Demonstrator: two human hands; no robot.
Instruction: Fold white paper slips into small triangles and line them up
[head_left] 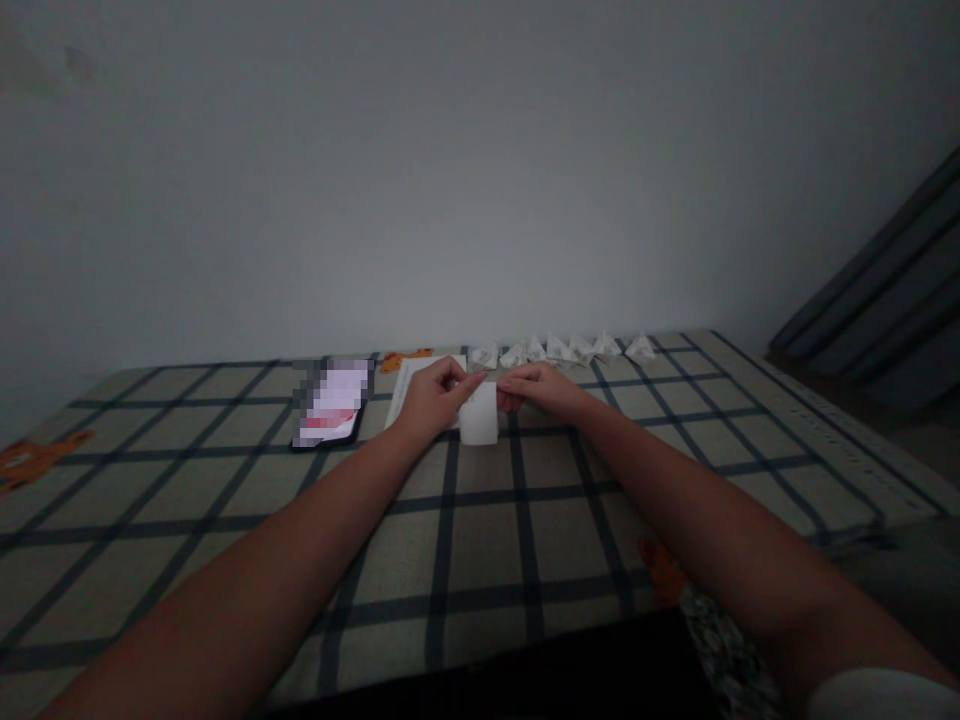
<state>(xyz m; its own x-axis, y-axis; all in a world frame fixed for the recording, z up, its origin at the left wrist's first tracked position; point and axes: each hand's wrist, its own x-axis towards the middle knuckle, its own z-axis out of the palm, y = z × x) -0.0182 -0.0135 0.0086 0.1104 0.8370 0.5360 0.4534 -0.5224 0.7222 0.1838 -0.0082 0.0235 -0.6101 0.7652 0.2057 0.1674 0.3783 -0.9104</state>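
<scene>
My left hand [435, 397] and my right hand [541, 390] meet over a checked cloth, both pinching the top edge of a small white paper [480, 418] that hangs folded between them. Fingers of both hands are closed on that edge. Under my left hand lies a stack of white paper sheets [410, 385]. Behind my hands, a row of several small folded white paper pieces [562, 349] lines the far edge by the wall.
A phone [334, 403] with a lit screen lies left of the sheets. The checked cloth [225, 470] has orange printed figures, one [34, 458] at the far left. A dark slanted board [885, 290] leans at the right. A grey wall stands close behind.
</scene>
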